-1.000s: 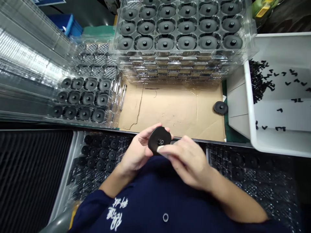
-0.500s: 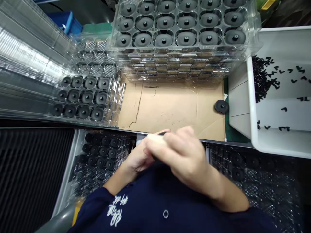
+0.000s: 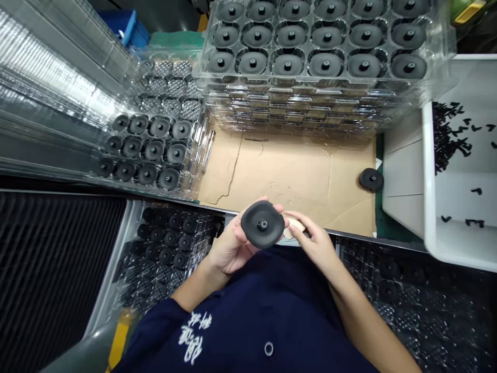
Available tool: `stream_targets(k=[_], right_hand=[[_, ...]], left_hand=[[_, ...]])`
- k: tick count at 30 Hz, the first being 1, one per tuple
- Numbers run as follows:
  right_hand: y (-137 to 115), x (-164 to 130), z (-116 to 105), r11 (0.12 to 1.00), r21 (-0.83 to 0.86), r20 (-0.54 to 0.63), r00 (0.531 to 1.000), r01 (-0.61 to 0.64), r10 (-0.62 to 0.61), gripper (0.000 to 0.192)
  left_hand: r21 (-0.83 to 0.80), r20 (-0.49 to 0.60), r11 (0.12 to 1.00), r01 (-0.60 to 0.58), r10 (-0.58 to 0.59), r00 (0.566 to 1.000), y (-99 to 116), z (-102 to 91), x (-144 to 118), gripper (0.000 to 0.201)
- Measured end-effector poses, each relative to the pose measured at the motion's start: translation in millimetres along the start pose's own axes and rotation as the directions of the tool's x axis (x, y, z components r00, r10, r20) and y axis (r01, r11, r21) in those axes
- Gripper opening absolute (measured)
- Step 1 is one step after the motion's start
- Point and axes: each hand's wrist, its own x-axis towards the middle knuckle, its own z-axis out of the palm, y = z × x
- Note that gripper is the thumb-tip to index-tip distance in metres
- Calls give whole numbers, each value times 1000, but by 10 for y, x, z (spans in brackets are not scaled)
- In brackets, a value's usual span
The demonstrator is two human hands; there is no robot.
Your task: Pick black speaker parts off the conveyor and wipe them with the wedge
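A black rounded rubber-looking disc point(image 3: 254, 233) with a short hollow stub at its centre faces up in my left hand point(image 3: 230, 253). The fingers hold it from below and around its edge, above the front edge of the bench. Close beside it on the right, my right hand point(image 3: 320, 247) pinches a small cream-coloured pad point(image 3: 297, 226); its exact kind is unclear. The pad is partly hidden by the fingers. Another black disc point(image 3: 371, 179) lies on the cardboard point(image 3: 287, 171) to the right, next to a white bin.
Stacked clear plastic trays point(image 3: 326, 83) of similar discs stand at the back. A partly filled clear tray point(image 3: 186, 178) sits on the left. The white bin point(image 3: 429, 207) at right holds small black angled pieces point(image 3: 446, 140). More trays point(image 3: 174, 280) are below the bench.
My hands were together, with the disc mostly hidden and the right hand blurred over it. Now the right hand has drawn off to the right with the pad, and the disc's face shows.
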Motion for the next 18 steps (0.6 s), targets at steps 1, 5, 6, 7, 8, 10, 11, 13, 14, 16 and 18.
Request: stream_targets(k=[1,5,6,7,8,10,11,13,14,16,18], right_hand=[[-76,-27,-24,1000,-11,-70,997,19,-20,34],[-659,-103,-119,930,-187,-297,884,317,-361,29],[-803,-113,-105,867,-245,-260,832,434,-490,29],[-915,-118,-75,786,-285,-193,771,548,-607,30],[-986,-118,-39,709,-302,-114,714,638,-691,30],[-991,-103,19,640,-278,13,669,716,-743,27],[-930,-92,30,667,-262,37,698,697,-715,25],[-717,-72,22,786,-253,27,816,565,-577,21],[-583,-63,14,852,-237,-14,875,467,-484,19],[-310,-47,13,952,-160,-104,954,262,-280,20],[-93,-25,26,993,-47,-113,987,107,-111,23]], left_hand=[[16,-10,1000,-5,5,1000,-4,-4,4,62],[75,-61,997,-30,34,998,-35,20,14,66],[85,-74,996,-39,45,996,-41,26,17,64],[95,-86,994,-49,57,995,-44,28,19,61],[100,-89,993,-66,75,993,-42,23,20,59],[103,-87,988,-111,121,989,-22,-7,19,58],[103,-90,985,-138,148,985,-6,-28,15,60],[108,-109,978,-180,192,975,31,-64,4,65],[115,-122,976,-185,199,972,47,-72,-2,66],[120,-134,977,-176,192,972,68,-63,-11,67],[111,-124,980,-164,177,976,72,-28,-11,66]])
